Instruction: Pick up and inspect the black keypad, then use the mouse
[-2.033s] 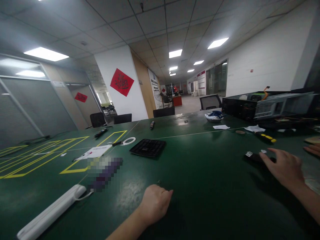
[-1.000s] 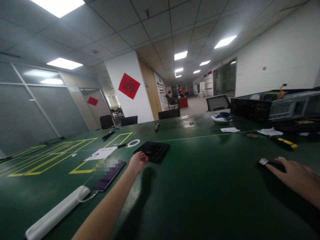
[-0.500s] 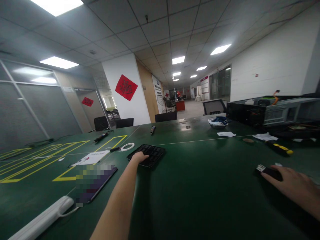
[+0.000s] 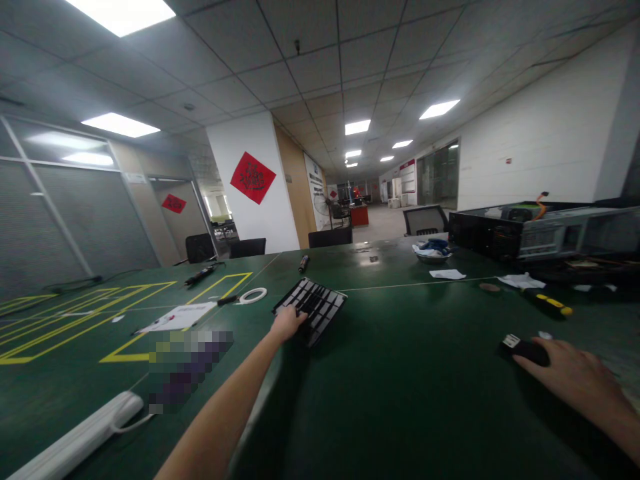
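Observation:
My left hand [image 4: 289, 324] grips the near left edge of a flat black gridded panel [image 4: 320, 310], thumb on top. The panel is tilted up off the green table, and light catches its cells. At the right, my right hand [image 4: 575, 367] is closed round a small black block-shaped object [image 4: 530, 351] with a white-marked end, low over the table. Its exact kind is unclear, and my fingers hide part of it. Left of the panel lie a white ring [image 4: 253, 296], perhaps a roll of tape, and a white sheet of paper [image 4: 180, 316].
An opened computer case [image 4: 560, 233] stands at the back right. Nearby are a bowl [image 4: 434, 257] with blue and white contents, paper scraps [image 4: 447, 274] and a yellow-and-black handled tool [image 4: 550, 305]. A long white object [image 4: 85, 433] and a pixelated flat item [image 4: 193, 367] lie at left.
My left hand has lifted and tilted the panel, shifting it slightly right. My right hand with the black object appears slightly further left, as the whole view has shifted a little.

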Demonstrator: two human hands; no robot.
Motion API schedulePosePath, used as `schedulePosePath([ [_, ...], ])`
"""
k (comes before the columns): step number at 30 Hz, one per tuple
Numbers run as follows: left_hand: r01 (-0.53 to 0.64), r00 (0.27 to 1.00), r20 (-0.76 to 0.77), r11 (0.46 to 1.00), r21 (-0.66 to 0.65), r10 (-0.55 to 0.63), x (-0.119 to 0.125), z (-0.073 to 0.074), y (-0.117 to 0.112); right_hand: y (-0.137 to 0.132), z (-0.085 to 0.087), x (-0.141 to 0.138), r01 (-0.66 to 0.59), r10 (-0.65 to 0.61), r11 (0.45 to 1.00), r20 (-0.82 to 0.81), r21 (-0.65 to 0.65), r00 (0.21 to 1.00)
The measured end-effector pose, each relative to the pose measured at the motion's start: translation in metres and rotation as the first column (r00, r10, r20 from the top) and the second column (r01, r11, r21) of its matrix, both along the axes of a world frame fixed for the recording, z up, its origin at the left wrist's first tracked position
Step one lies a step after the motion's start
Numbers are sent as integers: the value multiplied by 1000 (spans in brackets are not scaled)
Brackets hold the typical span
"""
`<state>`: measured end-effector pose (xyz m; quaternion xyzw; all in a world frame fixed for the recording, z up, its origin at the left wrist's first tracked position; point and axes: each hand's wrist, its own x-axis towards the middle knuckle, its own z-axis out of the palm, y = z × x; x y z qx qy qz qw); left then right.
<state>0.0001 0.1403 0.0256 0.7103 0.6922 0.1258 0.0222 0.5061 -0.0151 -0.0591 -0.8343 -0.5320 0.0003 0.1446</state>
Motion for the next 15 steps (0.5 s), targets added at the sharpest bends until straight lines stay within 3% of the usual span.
schedulePosePath([
  [4, 196, 944, 253, 977, 88, -212, 51, -20, -60, -4, 5, -4, -21, 21, 1000, -2, -4, 1000],
  [6, 406, 669, 597, 890, 205, -443, 76, -32, -95, -7, 10, -7, -60, 60, 997, 12, 39, 998],
  [8, 566, 450, 703, 784, 253, -551, 95, -39, -126, -9, 18, -13, -117, 114, 987, 27, 114, 993],
  [10, 696, 307, 749, 675, 245, -587, 108, -40, -147, -12, 30, -24, -181, 188, 966, -19, 186, 982],
  [12, 776, 235, 775, 594, 214, -586, 113, -36, -156, -17, 46, -45, -276, 313, 934, -149, 226, 938],
  [15, 816, 203, 784, 544, 196, -587, 112, -30, -156, -31, 67, -95, -486, 551, 834, -338, 261, 763],
])
